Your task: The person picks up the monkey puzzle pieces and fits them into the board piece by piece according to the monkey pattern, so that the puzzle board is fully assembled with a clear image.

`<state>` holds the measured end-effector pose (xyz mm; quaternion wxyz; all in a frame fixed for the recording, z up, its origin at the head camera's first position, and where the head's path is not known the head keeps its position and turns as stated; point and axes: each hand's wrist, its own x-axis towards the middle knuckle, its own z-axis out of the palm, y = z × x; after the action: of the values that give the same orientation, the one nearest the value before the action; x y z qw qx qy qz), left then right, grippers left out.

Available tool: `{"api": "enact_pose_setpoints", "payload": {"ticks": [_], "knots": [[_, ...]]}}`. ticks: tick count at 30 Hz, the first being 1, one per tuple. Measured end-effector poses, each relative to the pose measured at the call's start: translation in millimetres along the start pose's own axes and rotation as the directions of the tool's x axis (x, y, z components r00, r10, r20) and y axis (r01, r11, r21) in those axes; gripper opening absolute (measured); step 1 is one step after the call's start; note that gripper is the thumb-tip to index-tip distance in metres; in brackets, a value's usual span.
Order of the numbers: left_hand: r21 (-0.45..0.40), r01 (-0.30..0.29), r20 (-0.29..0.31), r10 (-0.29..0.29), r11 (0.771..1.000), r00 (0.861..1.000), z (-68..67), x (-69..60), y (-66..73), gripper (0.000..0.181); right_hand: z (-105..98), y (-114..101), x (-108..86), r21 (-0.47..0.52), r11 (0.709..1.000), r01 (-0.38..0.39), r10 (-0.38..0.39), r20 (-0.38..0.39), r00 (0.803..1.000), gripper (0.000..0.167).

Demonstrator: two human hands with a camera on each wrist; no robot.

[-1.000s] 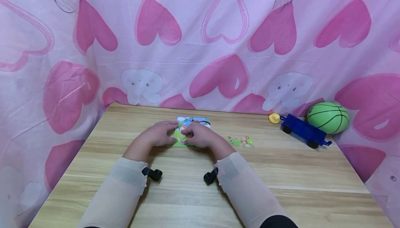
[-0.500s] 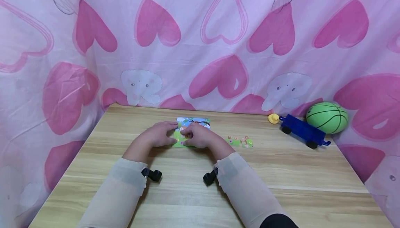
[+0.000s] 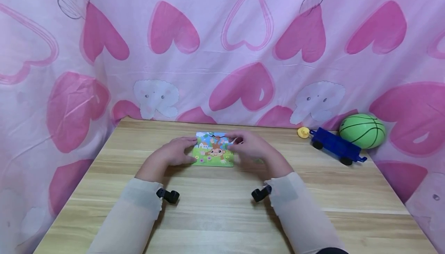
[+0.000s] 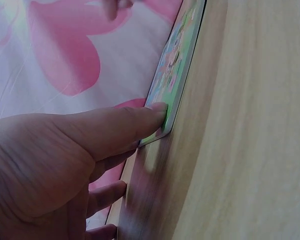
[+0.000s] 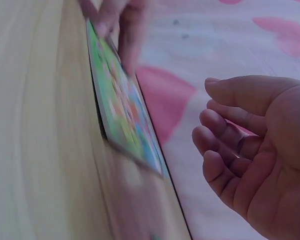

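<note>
A flat picture puzzle (image 3: 213, 156) of a monkey hanging upside down over green grass lies on the wooden table. My left hand (image 3: 175, 150) is at its left end; in the left wrist view the straight thumb (image 4: 152, 116) presses on the picture near a corner. The other left fingers extend beyond it, partly hidden. My right hand (image 3: 252, 145) hovers at the puzzle's right edge. Seen from the right wrist, its fingers (image 5: 217, 175) are loosely bent and hold nothing. Beneath that hand only a bit of a green piece (image 3: 258, 161) shows; the rest is hidden.
At the table's back right are a small yellow duck (image 3: 303, 132), a blue toy wagon (image 3: 335, 145) and a green ball (image 3: 362, 131). A pink heart-printed curtain (image 3: 194, 68) hangs behind the wooden table (image 3: 208, 211).
My right hand has lifted off the puzzle and moved right, baring the monkey picture and covering most of the loose strip on the right. My left hand stays at the puzzle's left end.
</note>
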<state>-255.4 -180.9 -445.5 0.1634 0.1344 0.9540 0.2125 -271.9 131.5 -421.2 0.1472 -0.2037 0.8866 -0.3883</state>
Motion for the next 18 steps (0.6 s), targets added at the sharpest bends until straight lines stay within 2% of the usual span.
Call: {"api": "enact_pose_setpoints", "payload": {"ticks": [6,11,18], "knots": [[0.003,0.006,0.002,-0.006,1.000,1.000,-1.6,-0.9,0.5,0.078,-30.1,34.4,-24.8,-0.033,0.994,-0.103,0.101,-0.055,0.993,0.053],[0.011,-0.001,0.003,0.001,1.000,1.000,-1.7,-1.0,0.6,0.078,-41.3,60.1,-40.5,-0.026,0.989,-0.147,0.144,-0.101,0.984,0.052],[0.003,-0.003,0.004,0.003,1.000,1.000,-1.0,-2.3,1.0,0.078,-41.9,86.8,-47.0,-0.003,0.992,-0.123,0.123,-0.075,0.990,0.051]]}}
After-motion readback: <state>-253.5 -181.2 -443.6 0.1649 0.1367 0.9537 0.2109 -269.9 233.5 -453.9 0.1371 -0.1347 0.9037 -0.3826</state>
